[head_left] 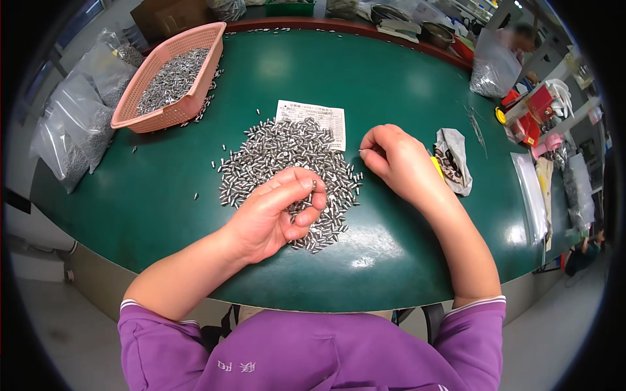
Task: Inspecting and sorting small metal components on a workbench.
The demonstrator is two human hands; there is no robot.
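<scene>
A heap of small silvery metal pieces [261, 159], short and rounded like stubby pins, covers the middle of the green table. Over its near side my left hand [274, 212] is curled, palm up, around several of these pieces; one shows between thumb and forefinger. To the right of the heap, my right hand [394, 156] is closed in a pinch just above the table. A tiny speck shows at its fingertips, too small to name. Under the heap's far edge lies a printed paper sheet [332, 120].
A pink plastic basket [195, 107] filled with similar pieces stands at the far left, beside clear bags [81, 117] of them. Right of my right wrist lie a yellow object [437, 168] and a crumpled whitish bag [462, 150]. Another person sits at the far right behind a filled bag [493, 68].
</scene>
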